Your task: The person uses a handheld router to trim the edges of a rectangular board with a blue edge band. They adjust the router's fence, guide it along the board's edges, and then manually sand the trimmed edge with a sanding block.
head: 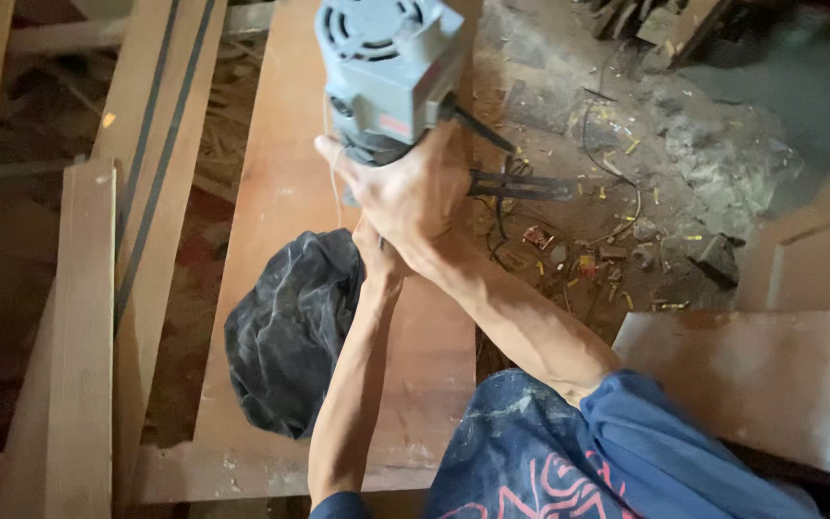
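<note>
A grey power tool (386, 67) with a vented round top stands on a long reddish wooden board (276, 211). My right hand (415, 192) is wrapped around the lower part of the tool. My left hand (375, 252) reaches up beneath the right one and is mostly hidden by it; it appears to grip the tool's underside. A black dust bag (290, 327) hangs from the tool and lies on the board, left of my forearms. A black cord (521, 185) runs off the tool to the right.
Several wooden planks (84, 317) lie to the left, one with dark grooves (151, 144). Another reddish board (770, 384) sits at the right. The dirt floor (626, 192) beyond is littered with wood chips and scraps.
</note>
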